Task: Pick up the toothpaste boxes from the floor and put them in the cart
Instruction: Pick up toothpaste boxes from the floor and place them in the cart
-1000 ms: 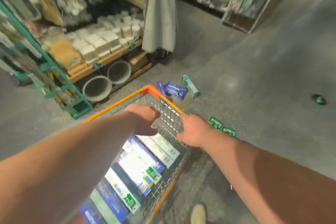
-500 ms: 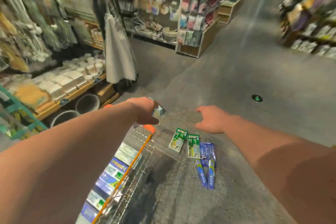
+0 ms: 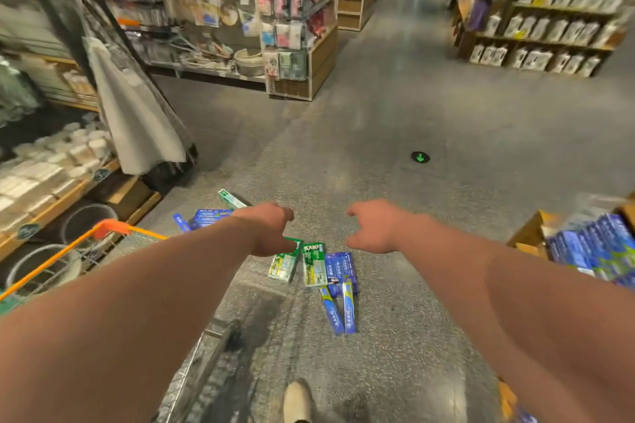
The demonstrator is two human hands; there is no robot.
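Note:
Toothpaste boxes lie on the grey floor ahead of me: two green ones (image 3: 314,263), a wide blue one (image 3: 340,271) and two narrow blue ones (image 3: 338,309). Farther left lie a blue box (image 3: 208,216) and a green-white box (image 3: 231,198). My left hand (image 3: 269,230) hovers over the upper end of the left green box, fingers loosely curled, holding nothing. To its right my right hand (image 3: 372,228) hangs above the floor, fingers relaxed and empty. The wire cart with the orange rim (image 3: 113,227) stands at my left, mostly behind my left arm.
Store shelves line the left side with white packets and round tubs (image 3: 86,221) below. A grey cloth (image 3: 137,120) hangs there. A display of blue toothpaste boxes (image 3: 591,247) stands at right. A green arrow sticker (image 3: 420,157) marks the floor. My shoe (image 3: 298,402) is at bottom.
Both hands have left the cart's rim and reached out over the floor boxes. My view has swung up and right, so the cart now sits at the left.

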